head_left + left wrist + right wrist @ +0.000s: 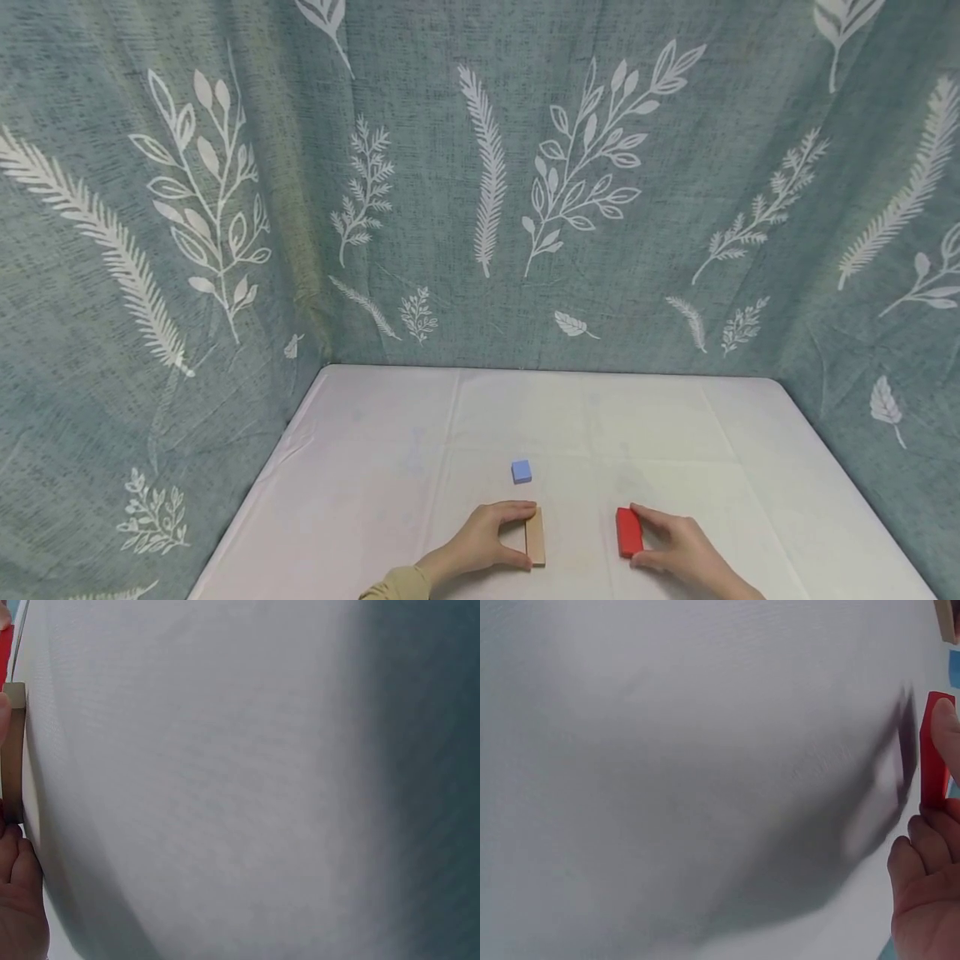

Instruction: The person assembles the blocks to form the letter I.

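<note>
Near the front of the table, my left hand (489, 537) pinches a tan wooden block (536, 537) by its far and near ends, thumb at the near end. To the right, my right hand (677, 546) grips a red block (628, 533) the same way, between thumb and fingers. A gap of white tablecloth separates the two blocks. A small blue block (521, 472) sits just beyond the tan one, touched by neither hand. In the left wrist view the tan block (13, 761) shows at the left edge; the right wrist view has the red block (933, 754) at its right edge.
A white cloth covers the table (600, 417). Blue-green curtains (420, 192) with white leaf prints hang behind it and along both sides.
</note>
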The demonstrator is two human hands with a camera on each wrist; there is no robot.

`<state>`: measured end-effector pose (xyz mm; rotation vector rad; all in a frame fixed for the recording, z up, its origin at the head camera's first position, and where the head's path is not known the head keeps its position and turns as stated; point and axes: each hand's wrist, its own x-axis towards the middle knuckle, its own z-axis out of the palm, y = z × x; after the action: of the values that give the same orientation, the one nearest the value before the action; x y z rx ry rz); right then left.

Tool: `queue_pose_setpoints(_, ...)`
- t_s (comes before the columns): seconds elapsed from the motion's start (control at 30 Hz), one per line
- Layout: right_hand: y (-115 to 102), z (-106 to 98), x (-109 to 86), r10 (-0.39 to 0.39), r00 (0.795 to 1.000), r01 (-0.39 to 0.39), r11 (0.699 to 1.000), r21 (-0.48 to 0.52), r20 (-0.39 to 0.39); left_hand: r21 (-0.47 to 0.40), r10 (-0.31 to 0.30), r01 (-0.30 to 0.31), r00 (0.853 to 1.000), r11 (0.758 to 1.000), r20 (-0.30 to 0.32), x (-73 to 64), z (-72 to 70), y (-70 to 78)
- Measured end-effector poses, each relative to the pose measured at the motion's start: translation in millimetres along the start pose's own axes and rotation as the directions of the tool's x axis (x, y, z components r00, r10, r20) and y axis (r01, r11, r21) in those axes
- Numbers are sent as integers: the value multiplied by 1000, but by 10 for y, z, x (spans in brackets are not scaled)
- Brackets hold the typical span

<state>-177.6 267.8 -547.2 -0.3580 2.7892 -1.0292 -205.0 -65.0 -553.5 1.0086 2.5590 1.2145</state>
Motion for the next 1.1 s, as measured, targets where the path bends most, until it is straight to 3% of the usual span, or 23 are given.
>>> queue_pose_setpoints(0.1, -18, -27, 0, -18, 999, 17, 1000, -10, -40, 9, 15, -15, 1000, 1000, -4, -7, 7, -10)
queue_pose_setpoints(0.3, -46, -113, 17, -95, 991, 95, 995, -2, -97, -1, -12, 12, 1000, 1000, 4, -9, 17, -15)
queue_pose_setpoints(1.1, -327, -223, 58, -48, 988, 64, 993, 104, -148, -25, -12, 12, 1000, 1000, -11, -1, 33, -44)
